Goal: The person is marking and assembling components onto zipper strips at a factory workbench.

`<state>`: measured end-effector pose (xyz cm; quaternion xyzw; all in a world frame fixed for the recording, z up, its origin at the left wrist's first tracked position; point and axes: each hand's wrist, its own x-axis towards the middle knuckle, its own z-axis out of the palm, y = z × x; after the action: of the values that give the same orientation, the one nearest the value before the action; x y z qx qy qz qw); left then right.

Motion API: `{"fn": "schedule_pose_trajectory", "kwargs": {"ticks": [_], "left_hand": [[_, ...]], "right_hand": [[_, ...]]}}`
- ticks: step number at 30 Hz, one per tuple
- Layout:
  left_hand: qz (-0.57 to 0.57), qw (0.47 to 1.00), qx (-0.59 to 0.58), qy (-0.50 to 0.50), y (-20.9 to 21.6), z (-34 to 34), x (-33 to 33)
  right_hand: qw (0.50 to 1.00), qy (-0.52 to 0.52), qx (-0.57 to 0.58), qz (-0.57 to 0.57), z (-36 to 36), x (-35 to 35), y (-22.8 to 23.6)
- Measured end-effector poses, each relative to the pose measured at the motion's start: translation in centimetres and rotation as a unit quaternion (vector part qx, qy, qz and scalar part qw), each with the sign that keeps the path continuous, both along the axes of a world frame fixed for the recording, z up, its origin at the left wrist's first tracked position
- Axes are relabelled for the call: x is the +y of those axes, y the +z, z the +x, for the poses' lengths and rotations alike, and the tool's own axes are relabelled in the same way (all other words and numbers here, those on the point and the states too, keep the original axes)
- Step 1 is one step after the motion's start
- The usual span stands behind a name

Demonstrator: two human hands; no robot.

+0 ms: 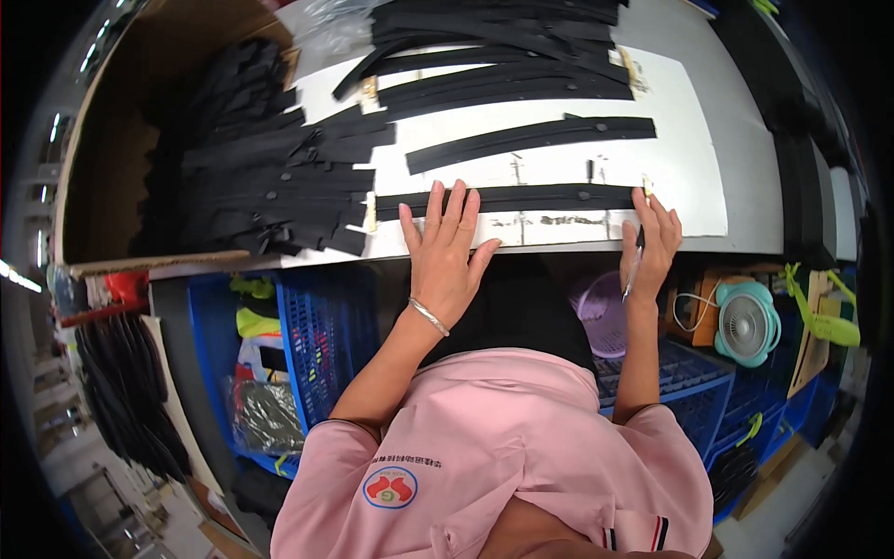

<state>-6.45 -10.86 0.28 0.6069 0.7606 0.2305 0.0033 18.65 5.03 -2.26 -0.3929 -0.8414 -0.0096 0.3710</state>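
A long black fabric strip (535,198), which looks like a zipper with a small dark piece near its right part, lies along the near edge of a white marked board (684,214). My left hand (442,261) rests flat on its left part, fingers spread. At the strip's right end my right hand (659,240) touches it with its fingertips and holds a slim pen (634,265), tip pointing away from me. A second black strip (531,142) lies slightly slanted just beyond. Farther back is a layered pile of similar strips (503,70).
To the left, a cardboard box (79,191) lies on its side, with a heap of black strips (270,186) spilling out. Clear plastic (331,28) sits at the back. Below the table are blue crates (296,345), a purple basket (601,317) and a turquoise fan (748,324).
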Motion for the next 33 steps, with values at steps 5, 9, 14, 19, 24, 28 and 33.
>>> {"fn": "schedule_pose_trajectory", "kwargs": {"ticks": [5,9,14,19,24,28,33], "left_hand": [[-0.015,0.996,0.000,0.082,-0.4,-1.9,-2.9],[-0.004,0.993,-0.033,0.114,-0.9,-3.1,-4.1],[0.034,0.992,-0.039,0.118,-1.0,-3.0,-3.8],[0.057,0.990,-0.030,0.124,-1.5,-3.0,-3.8],[0.062,0.990,-0.021,0.128,-1.4,-3.1,-3.8],[0.075,0.988,-0.034,0.133,-1.6,-2.9,-3.7],[0.087,0.986,-0.055,0.131,-1.9,-3.0,-3.9]], "right_hand": [[1.000,-0.011,-0.005,0.027,-0.2,0.0,-0.6],[0.999,-0.013,-0.021,0.021,-0.2,0.0,-0.2],[0.999,-0.035,-0.015,0.012,-2.8,-0.9,2.4],[0.943,0.128,0.132,-0.279,-10.0,-3.5,5.2],[0.855,0.252,0.154,-0.427,-17.8,-5.5,6.4],[0.826,0.211,0.210,-0.479,-20.6,-5.8,3.5],[0.837,0.200,0.164,-0.483,-20.8,-6.1,4.0]]}}
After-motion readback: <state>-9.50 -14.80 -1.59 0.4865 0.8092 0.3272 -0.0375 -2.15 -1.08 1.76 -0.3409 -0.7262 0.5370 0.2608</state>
